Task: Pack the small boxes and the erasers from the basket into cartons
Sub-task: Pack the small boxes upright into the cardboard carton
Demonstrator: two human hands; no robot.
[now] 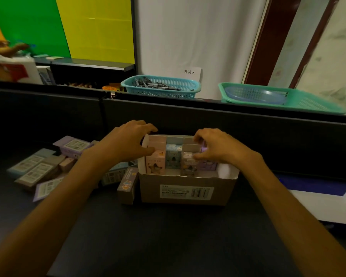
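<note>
An open brown carton (pixel 185 191) stands on the dark table in front of me. Inside it several small boxes stand upright in a row: a pink box (pixel 155 158), a blue box (pixel 173 156), a brown box (pixel 189 163) and a purple box (pixel 208 163). My left hand (pixel 128 138) rests on the carton's left flap, with the thumb against the pink box. My right hand (pixel 214 146) pinches the top of the brown box between thumb and fingers. More small boxes (pixel 38 168) lie loose on the table to the left.
A brown box (pixel 128 184) leans beside the carton's left wall. Behind a black partition sit a teal basket (pixel 160 86) of pens and a green tray (pixel 288 98) with a clear dish. White paper (pixel 328 204) lies at the right.
</note>
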